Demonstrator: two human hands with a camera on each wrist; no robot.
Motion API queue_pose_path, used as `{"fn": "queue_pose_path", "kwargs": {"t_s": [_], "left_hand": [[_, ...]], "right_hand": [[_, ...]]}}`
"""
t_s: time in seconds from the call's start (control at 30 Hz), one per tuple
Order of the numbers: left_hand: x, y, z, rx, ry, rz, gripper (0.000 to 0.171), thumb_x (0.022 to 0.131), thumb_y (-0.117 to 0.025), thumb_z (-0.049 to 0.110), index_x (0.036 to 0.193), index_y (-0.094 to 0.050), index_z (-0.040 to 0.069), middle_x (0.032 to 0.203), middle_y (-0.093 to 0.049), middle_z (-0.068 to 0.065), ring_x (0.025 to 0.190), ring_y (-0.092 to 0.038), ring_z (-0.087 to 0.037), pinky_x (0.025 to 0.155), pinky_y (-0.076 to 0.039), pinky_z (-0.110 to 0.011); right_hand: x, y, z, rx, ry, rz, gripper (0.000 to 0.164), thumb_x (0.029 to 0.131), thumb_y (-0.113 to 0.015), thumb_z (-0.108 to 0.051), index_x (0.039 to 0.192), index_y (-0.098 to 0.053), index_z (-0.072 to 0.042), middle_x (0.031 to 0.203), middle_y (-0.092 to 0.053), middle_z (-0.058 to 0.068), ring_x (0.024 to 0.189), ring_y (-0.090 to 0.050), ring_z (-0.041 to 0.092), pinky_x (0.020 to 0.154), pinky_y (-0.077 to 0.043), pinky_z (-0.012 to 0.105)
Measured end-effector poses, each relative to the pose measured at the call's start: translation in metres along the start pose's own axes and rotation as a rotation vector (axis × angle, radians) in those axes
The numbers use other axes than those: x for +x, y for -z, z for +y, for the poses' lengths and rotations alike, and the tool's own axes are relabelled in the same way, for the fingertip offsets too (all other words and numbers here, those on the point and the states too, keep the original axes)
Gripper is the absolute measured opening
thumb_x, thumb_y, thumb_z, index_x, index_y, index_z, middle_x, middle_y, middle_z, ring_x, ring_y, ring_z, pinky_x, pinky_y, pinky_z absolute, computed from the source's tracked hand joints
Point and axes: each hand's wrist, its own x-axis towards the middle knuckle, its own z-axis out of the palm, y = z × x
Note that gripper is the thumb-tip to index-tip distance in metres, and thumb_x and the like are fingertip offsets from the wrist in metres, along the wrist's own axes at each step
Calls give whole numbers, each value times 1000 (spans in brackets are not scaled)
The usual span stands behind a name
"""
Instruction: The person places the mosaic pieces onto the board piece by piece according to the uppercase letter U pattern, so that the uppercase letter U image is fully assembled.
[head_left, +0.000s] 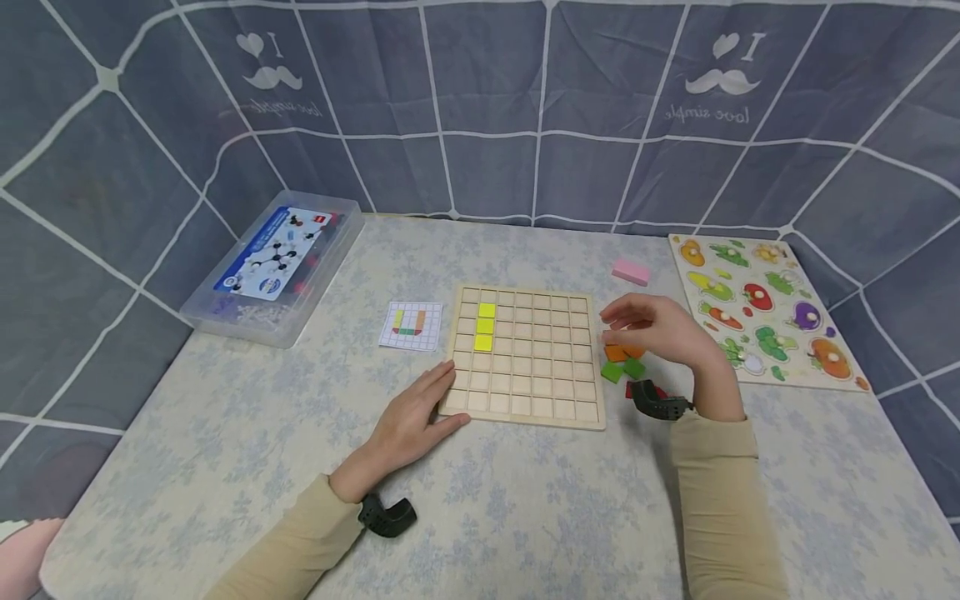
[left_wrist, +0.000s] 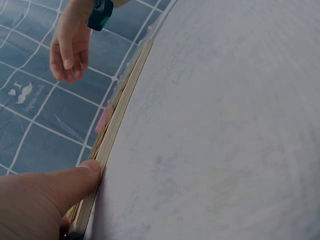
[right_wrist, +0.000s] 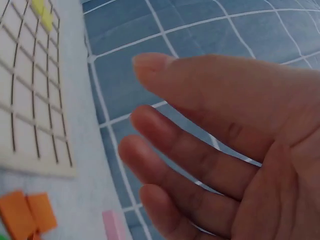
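Note:
My left hand (head_left: 408,421) rests at the lower left corner of a wooden grid board (head_left: 536,367), its thumb (left_wrist: 82,175) against the board's edge. Three yellow square tiles (head_left: 485,327) fill a column of cells near the board's upper left. To the right of the board, my right hand (head_left: 656,327) is raised over a small group of tiles. Its fingers (right_wrist: 195,165) are loosely bent and spread from the thumb, with nothing between them. Below it lie orange tiles (right_wrist: 17,215), green tiles (head_left: 612,372) and a partly hidden red tile (head_left: 630,389).
A printed card (head_left: 411,325) with a coloured grid pattern lies left of the board. Behind it is a clear plastic box (head_left: 277,262). A pink block (head_left: 632,272) sits beyond my right hand, and a vegetable puzzle board (head_left: 750,333) lies at the right.

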Motion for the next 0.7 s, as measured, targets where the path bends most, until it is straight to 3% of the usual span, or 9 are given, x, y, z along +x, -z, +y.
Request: {"fn": "queue_pose_path", "kwargs": {"t_s": [0.33, 0.7], "left_hand": [[1, 0, 0, -5, -4, 4, 71, 86, -68, 31, 137, -41, -10, 145, -37, -21, 134, -33, -33, 106, -33, -44], [0, 0, 0, -7, 12, -3, 71, 87, -67, 33, 137, -41, -10, 145, -36, -20, 134, -32, -33, 107, -32, -45]], "right_hand": [[-15, 5, 28, -5, -22, -12, 27, 86, -71, -20, 105, -66, -1, 98, -65, 9, 84, -60, 20, 70, -51, 28], [-32, -3, 50, 49, -62, -100, 28, 80, -77, -19, 101, -67, -3, 90, -65, 6, 77, -58, 17, 65, -50, 25]]}}
